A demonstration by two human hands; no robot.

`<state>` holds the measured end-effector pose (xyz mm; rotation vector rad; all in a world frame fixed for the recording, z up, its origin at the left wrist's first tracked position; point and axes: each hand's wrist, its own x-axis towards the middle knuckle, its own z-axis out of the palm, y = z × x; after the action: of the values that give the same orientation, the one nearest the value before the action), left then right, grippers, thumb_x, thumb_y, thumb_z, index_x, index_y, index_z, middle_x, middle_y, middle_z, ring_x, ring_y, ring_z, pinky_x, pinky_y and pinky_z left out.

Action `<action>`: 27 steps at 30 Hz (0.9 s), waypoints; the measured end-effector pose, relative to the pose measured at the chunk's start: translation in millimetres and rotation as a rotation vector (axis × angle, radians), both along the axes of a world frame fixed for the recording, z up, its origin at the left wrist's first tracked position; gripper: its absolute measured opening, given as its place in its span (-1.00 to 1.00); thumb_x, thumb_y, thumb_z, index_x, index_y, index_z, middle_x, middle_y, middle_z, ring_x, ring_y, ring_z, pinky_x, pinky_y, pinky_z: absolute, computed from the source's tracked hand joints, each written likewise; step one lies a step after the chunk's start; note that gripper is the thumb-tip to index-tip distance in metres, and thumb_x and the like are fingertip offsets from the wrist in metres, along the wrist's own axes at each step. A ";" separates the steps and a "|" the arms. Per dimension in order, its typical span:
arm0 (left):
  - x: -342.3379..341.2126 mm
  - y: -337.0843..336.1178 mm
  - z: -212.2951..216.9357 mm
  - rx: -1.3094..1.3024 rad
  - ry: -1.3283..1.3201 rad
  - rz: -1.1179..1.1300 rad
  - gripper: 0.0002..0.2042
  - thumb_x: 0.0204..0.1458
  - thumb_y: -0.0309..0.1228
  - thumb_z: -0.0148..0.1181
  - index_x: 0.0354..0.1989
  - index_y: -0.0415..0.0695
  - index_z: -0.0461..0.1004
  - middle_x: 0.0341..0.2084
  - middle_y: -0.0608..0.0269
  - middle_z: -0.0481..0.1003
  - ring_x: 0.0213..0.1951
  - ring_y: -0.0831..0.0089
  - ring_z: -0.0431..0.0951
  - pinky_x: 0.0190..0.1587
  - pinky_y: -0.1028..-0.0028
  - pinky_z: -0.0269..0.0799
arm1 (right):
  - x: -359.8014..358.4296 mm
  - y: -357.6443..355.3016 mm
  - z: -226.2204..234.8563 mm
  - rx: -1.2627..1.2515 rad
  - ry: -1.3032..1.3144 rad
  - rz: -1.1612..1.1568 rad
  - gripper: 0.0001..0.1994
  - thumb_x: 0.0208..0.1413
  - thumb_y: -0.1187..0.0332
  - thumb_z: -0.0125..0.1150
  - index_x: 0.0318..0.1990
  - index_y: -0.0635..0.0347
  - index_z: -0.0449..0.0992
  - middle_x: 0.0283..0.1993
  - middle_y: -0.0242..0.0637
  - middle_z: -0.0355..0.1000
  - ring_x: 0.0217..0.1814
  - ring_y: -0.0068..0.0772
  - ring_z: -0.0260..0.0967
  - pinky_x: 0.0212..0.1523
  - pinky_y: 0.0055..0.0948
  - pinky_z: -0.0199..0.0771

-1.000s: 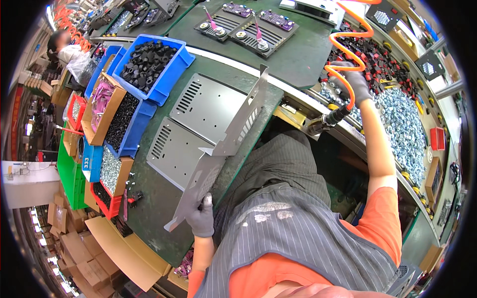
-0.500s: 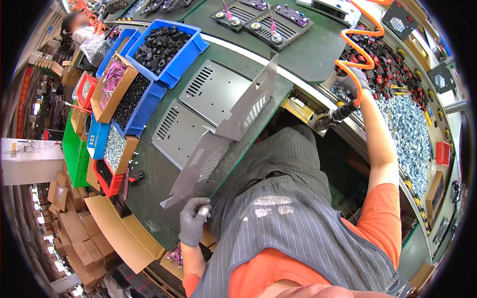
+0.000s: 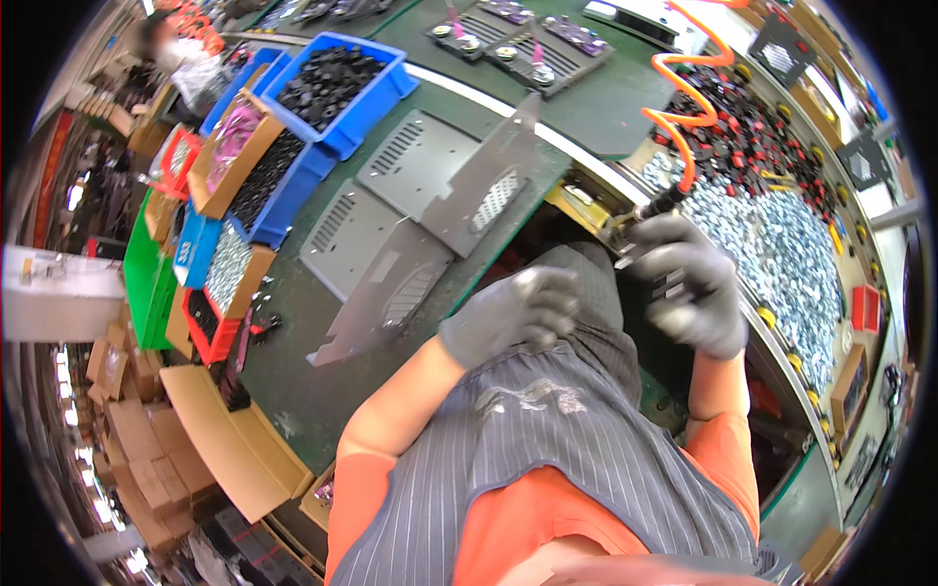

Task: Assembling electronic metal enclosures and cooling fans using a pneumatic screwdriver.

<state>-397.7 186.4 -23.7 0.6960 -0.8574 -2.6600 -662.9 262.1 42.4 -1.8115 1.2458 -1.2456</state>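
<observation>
My left hand (image 3: 518, 311), in a grey glove, is in front of my apron, right of the bent metal panels. Its blurred fingers are curled together, and what they may hold is hidden. My right hand (image 3: 692, 293), also gloved, is at the inner edge of the parts tray with its fingers bent. Small shiny screws (image 3: 670, 285) seem to show between them. Just beyond the right hand, a black air screwdriver (image 3: 662, 203) hangs on an orange coiled hose (image 3: 684, 119). Two grey sheet-metal panels (image 3: 376, 239) with slots and upright perforated flanges lie side by side on the green bench.
Blue bins (image 3: 399, 90) of black parts, a cardboard box (image 3: 217, 200) of pink pieces and a red bin (image 3: 217, 347) line the left side. Silver screws (image 3: 782, 254) and black-red parts (image 3: 733, 117) fill the right tray. Another person (image 3: 186, 68) is at far left.
My right hand has come back from the screw pile toward my body. My left hand has moved right and up from the near panel's corner. The hose has swung slightly left.
</observation>
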 end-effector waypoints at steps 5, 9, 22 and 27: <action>-11.9 -5.9 -1.4 0.198 0.207 0.266 -0.57 0.36 -0.08 -0.19 0.20 -0.14 0.28 0.03 0.11 0.44 0.02 0.28 0.52 0.05 0.21 0.53 | 61.1 -39.5 -13.4 -0.227 0.338 0.195 -0.56 -0.13 0.31 0.36 0.00 0.07 0.52 0.03 -0.20 0.36 0.10 -0.08 0.33 0.11 -0.22 0.38; 21.6 -8.6 22.1 -0.042 -0.063 0.132 -0.67 0.24 -0.32 0.00 0.13 -0.18 0.34 -0.09 0.12 0.47 -0.07 0.37 0.53 -0.07 0.37 0.52 | 68.6 -70.8 -14.0 -0.005 -0.186 0.026 -0.49 0.03 0.50 0.17 0.21 0.27 0.35 -0.02 -0.14 0.36 -0.11 -0.25 0.36 -0.01 -0.34 0.38; 22.0 -68.6 184.6 -2.025 -0.957 0.057 -0.71 0.06 -0.22 0.23 -0.20 -0.19 0.55 -0.33 0.06 0.55 -0.27 0.16 0.58 -0.19 0.27 0.50 | 66.4 -126.6 -0.5 -0.542 0.346 -0.172 -0.67 -0.12 0.53 0.32 -0.13 0.10 0.47 -0.27 -0.29 0.40 -0.35 -0.16 0.47 -0.33 -0.28 0.52; -15.0 -82.2 161.7 -2.181 -1.288 -0.206 -0.58 0.08 0.03 0.17 -0.26 -0.14 0.54 -0.32 0.07 0.55 -0.18 0.17 0.59 -0.15 0.22 0.51 | 71.2 -140.2 6.9 -0.659 0.603 -0.161 -0.71 -0.16 0.49 0.34 -0.21 0.07 0.48 -0.25 -0.26 0.37 -0.23 -0.16 0.46 -0.31 -0.21 0.49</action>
<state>-412.7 104.3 137.9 1.1922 -2.8511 0.2394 -591.7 121.9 49.3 -2.7608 1.4089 -1.3492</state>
